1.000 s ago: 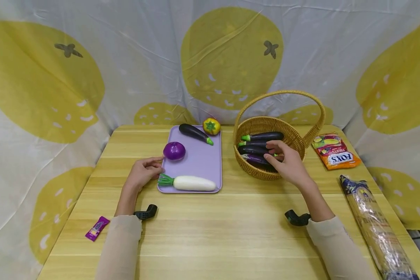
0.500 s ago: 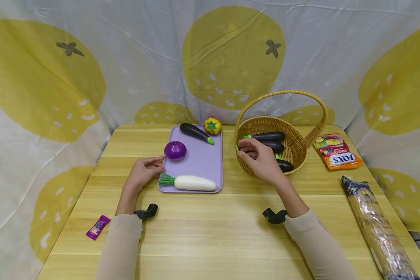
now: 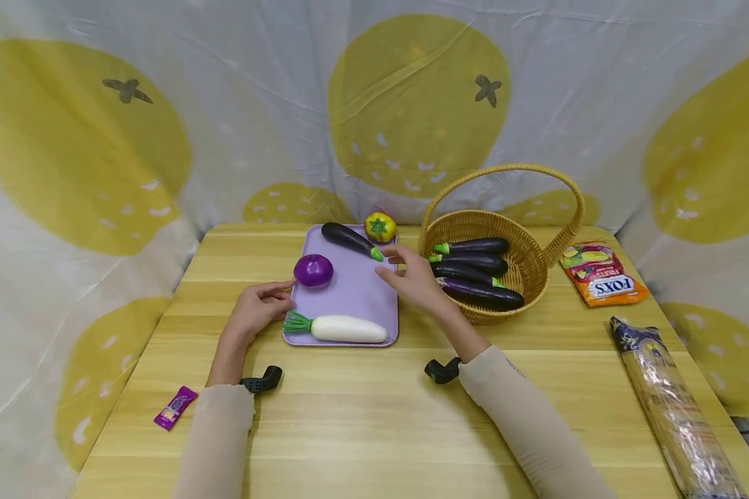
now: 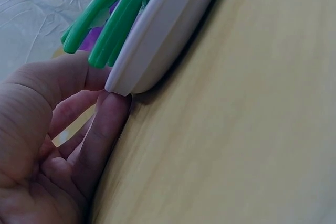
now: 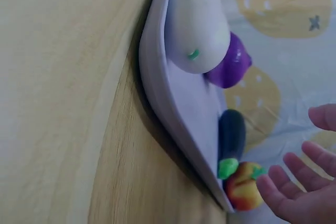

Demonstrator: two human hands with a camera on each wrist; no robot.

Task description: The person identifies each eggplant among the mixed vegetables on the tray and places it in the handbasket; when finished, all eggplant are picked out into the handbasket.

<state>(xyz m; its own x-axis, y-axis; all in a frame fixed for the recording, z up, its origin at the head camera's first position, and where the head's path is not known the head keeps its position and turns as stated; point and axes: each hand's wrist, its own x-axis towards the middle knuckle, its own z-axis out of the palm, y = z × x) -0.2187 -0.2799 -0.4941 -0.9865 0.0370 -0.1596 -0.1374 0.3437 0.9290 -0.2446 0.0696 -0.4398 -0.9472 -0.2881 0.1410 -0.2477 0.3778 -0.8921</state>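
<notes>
My left hand pinches the left rim of the lilac tray; in the left wrist view the thumb and fingers close on its corner. On the tray lie a white radish with green leaves, a round purple vegetable and a dark eggplant. A yellow-red fruit with a green top sits at the far right corner. My right hand, fingers apart and holding nothing, hovers over the tray's right edge, near the eggplant's green stem. The right wrist view shows its fingers spread.
Right of the tray stands a wicker basket with a tall handle and several eggplants inside. Beyond it lie an orange FOX'S candy bag and a long clear-wrapped package. A small purple wrapper lies at left. A patterned curtain closes the back.
My right hand has moved left, from over the eggplants in the basket to the tray's right edge, bringing nothing. The left hand keeps its place at the tray rim.
</notes>
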